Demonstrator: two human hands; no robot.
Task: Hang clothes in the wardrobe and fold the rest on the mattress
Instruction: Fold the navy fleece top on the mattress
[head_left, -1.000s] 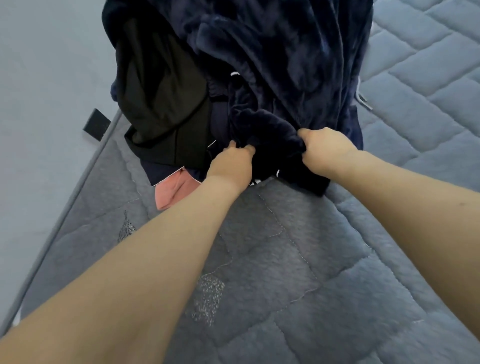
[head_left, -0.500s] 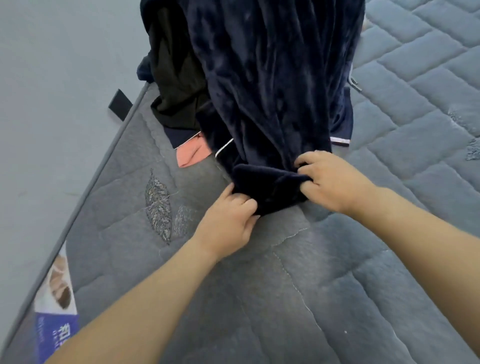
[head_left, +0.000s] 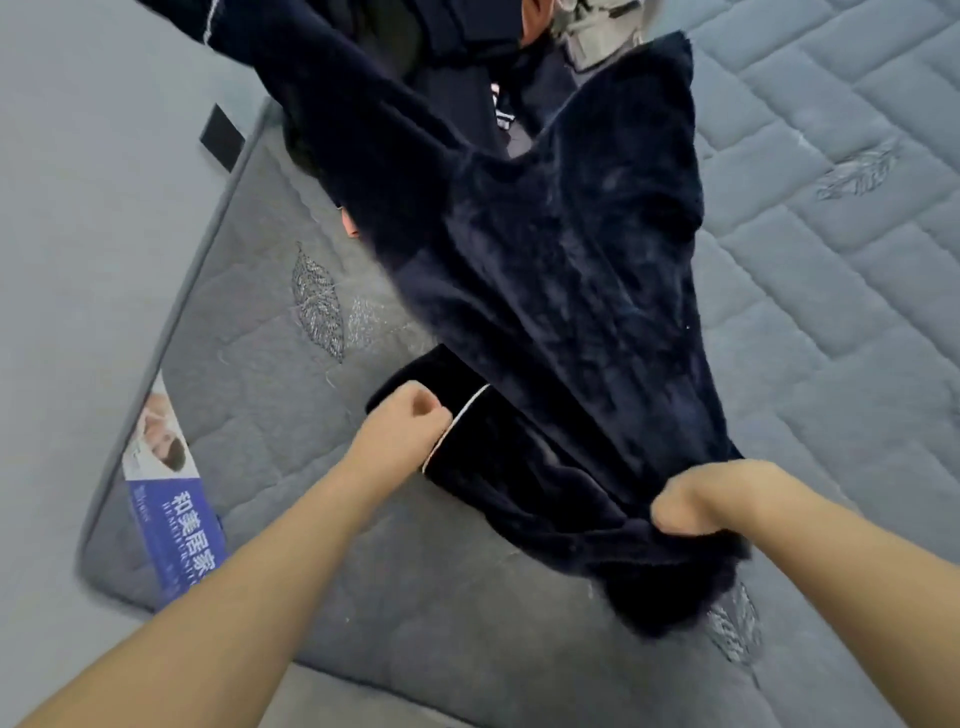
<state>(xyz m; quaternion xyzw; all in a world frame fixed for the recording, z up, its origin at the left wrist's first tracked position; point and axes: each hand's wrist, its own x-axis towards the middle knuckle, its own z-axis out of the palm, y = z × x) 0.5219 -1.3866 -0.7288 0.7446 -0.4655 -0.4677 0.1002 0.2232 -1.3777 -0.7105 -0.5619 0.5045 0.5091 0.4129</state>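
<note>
Garment: a dark navy plush fleece garment with thin white piping (head_left: 571, 291) is stretched across the grey quilted mattress (head_left: 831, 260), running from the heap at the far end down to the near edge.
Left hand: the left hand (head_left: 410, 415) has its fingers clenched on the piped hem, close to the mattress surface.
Right hand: the right hand (head_left: 696, 506) has its fingers grasping a bunched fold of the same garment near the near edge.
Change: a second ago both hands were buried close together in the heap; now they are well apart and nearer the person, and the garment has been dragged out long and mostly free.
Heap: a pile of dark clothes (head_left: 457, 47) is left at the far end, with a scrap of salmon-pink cloth (head_left: 349, 226) peeking from under the navy garment.
Other: a blue and white printed label (head_left: 171, 525) sits on the mattress's left corner; grey floor (head_left: 78, 234) lies beside it.
Meaning: one item is singled out, so it can probably be spread flat for folding or lifted for hanging; which one cannot be told.
</note>
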